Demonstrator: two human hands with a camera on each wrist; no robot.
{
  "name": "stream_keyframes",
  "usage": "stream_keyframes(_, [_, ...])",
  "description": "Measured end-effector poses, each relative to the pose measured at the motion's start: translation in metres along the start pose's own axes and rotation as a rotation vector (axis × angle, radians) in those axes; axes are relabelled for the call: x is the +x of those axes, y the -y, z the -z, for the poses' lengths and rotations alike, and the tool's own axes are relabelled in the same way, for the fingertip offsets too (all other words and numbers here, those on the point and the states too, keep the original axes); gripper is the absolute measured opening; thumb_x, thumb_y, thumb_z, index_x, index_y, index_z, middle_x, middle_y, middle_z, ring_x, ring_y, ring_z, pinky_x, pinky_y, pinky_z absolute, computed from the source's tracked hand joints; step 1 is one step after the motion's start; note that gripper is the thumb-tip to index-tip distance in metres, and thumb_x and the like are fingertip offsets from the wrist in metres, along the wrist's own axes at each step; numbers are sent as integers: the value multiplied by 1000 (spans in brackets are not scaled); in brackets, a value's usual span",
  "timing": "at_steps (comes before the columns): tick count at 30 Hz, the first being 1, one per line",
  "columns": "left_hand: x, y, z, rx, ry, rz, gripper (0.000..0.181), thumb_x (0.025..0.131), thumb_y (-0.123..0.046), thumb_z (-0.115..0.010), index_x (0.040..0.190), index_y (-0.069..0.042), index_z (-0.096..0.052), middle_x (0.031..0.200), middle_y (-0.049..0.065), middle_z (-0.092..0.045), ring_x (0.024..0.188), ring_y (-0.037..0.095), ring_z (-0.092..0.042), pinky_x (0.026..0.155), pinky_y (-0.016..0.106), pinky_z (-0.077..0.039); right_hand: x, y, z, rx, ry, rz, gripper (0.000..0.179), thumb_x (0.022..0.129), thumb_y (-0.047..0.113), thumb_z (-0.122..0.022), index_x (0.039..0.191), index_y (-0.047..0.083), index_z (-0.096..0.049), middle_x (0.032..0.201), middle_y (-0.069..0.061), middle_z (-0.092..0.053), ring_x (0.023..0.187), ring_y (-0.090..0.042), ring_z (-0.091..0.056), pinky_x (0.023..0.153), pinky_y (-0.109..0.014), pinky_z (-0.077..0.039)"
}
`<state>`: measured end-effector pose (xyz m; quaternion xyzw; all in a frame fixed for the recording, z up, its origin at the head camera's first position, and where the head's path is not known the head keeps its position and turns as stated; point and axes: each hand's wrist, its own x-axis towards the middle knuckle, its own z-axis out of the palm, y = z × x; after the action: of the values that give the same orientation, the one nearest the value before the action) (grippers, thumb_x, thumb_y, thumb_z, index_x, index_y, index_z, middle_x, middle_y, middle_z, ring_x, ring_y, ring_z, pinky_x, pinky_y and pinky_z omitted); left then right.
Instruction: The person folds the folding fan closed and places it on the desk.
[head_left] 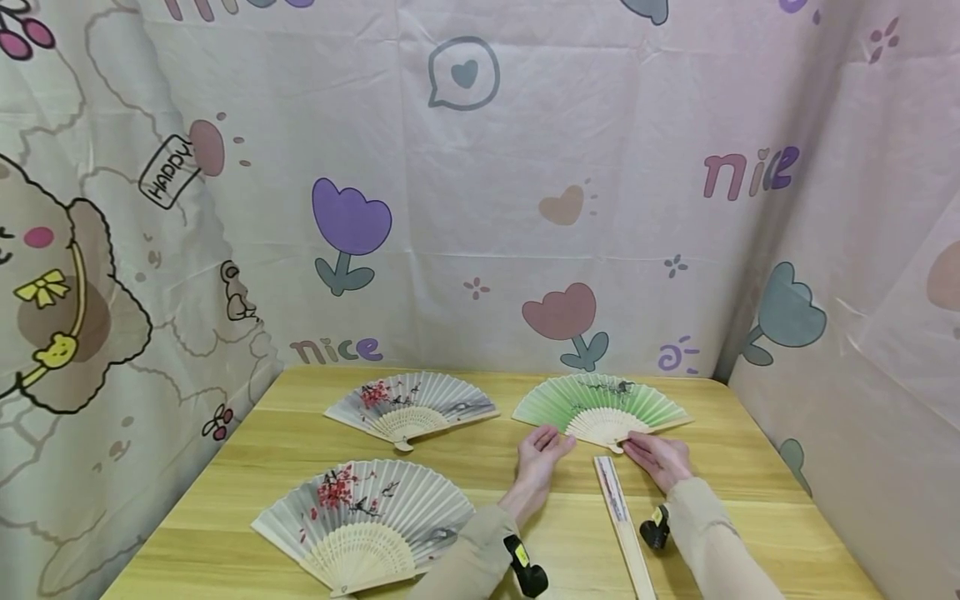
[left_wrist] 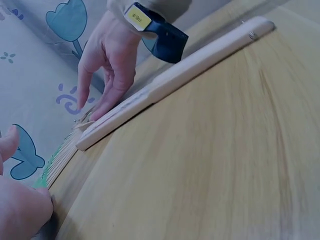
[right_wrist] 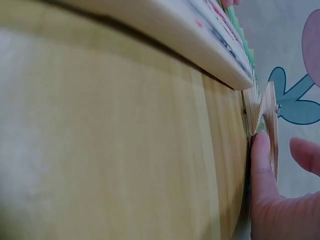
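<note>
A green folding fan (head_left: 600,410) lies spread at the back right of the table, its pale ribs toward me. My right hand (head_left: 660,460) is at its lower right edge, near the pivot. In the right wrist view one fingertip of the right hand (right_wrist: 265,175) touches the ribs, and another digit stands apart from it. My left hand (head_left: 537,462) is by the fan's lower left edge, fingers extended and thumb apart. Between my forearms lies a folded fan (head_left: 622,521) with pale wooden guards and a printed strip; it crosses the left wrist view below the right hand.
Two grey fans with red blossoms lie spread on the left: one grey fan (head_left: 412,408) at the back, another grey fan (head_left: 367,521) nearer me, partly behind my left sleeve. A printed cloth (head_left: 465,208) hangs behind the wooden table (head_left: 240,492) and along its sides.
</note>
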<state>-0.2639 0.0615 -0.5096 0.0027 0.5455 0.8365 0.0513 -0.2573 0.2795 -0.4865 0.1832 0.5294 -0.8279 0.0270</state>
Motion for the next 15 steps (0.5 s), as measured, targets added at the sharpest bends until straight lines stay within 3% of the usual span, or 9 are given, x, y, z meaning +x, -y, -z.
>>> stream_keyframes(6, [0, 1, -2, -40, -18, 19, 72, 88, 0, -73, 144, 19, -32, 145, 37, -42, 136, 46, -46, 124, 46, -42, 7, -3, -3, 50, -19, -12, 27, 94, -13, -54, 79, 4, -71, 75, -7, -75, 74, -14, -75, 84, -23, -67])
stream_keyframes(15, [3, 5, -1, -94, 5, 42, 73, 92, -3, -69, 145, 21, -24, 148, 39, -36, 140, 46, -44, 126, 46, -40, 8, -2, -8, 100, -11, -20, 30, 94, -16, -49, 78, 1, -69, 74, -8, -72, 73, -14, -74, 82, -21, -66])
